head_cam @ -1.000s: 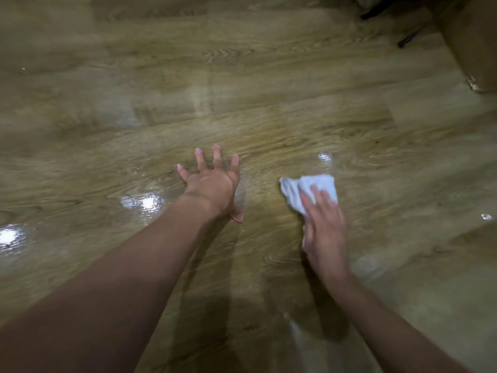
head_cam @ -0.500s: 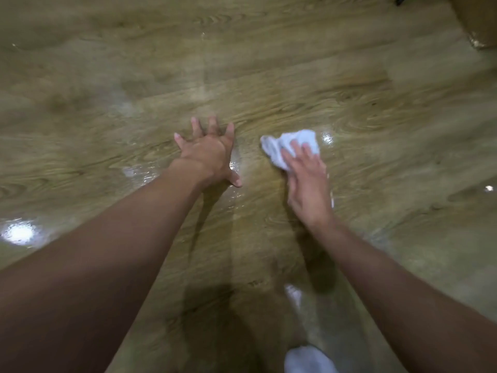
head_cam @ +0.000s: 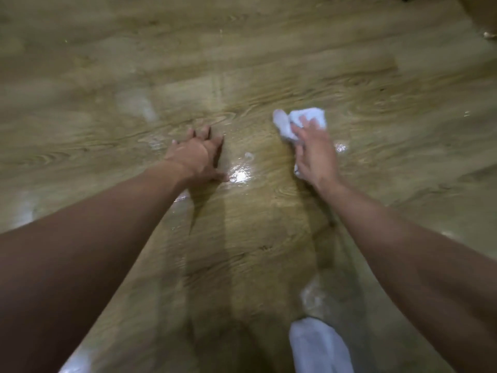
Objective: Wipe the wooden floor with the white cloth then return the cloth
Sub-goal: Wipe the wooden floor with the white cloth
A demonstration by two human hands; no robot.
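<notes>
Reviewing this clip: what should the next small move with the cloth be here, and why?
Probably slide the right hand and the white cloth left across the wooden floor to the glistening patch between the hands. The cloth is pressed down just right of that patch, which looks unwiped. The left hand rests spread on the floor, bracing.

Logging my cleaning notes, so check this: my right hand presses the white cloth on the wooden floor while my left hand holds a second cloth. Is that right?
Not quite. The left hand holds no cloth: it rests palm down on the bare wooden floor. The rest stands: the right hand presses the white cloth on the floor, as the head view shows.
</notes>
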